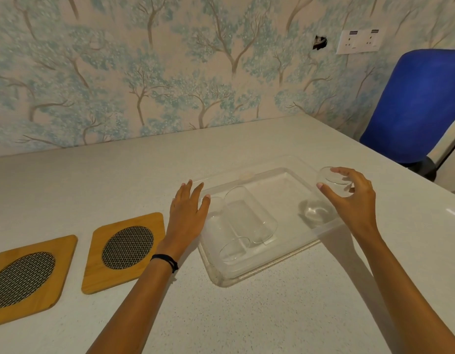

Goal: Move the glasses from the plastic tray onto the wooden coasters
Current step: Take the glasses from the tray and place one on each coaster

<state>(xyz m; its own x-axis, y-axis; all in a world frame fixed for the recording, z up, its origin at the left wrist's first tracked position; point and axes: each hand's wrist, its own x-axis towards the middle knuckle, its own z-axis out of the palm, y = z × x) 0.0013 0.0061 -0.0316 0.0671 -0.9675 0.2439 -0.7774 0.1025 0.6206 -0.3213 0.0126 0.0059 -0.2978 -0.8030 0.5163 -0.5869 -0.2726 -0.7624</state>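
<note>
A clear plastic tray (277, 259) lies on the table right of centre. Two clear glasses lie on their sides in its left half: one (252, 213) toward the middle, another (226, 241) closer to the left rim. A third clear glass (320, 210) stands upright in the tray's right part, and my right hand (354, 198) grips its rim from above. My left hand (188, 215) rests flat with fingers spread at the tray's left rim, holding nothing. Two wooden coasters with woven metal centres lie to the left: one (124, 251) near my left wrist, one (24, 279) at the far left.
The pale speckled table (246, 315) meets a tree-patterned wall at the back. A blue chair (415, 103) stands beyond the table's right edge. A white socket plate (359, 42) sits on the wall.
</note>
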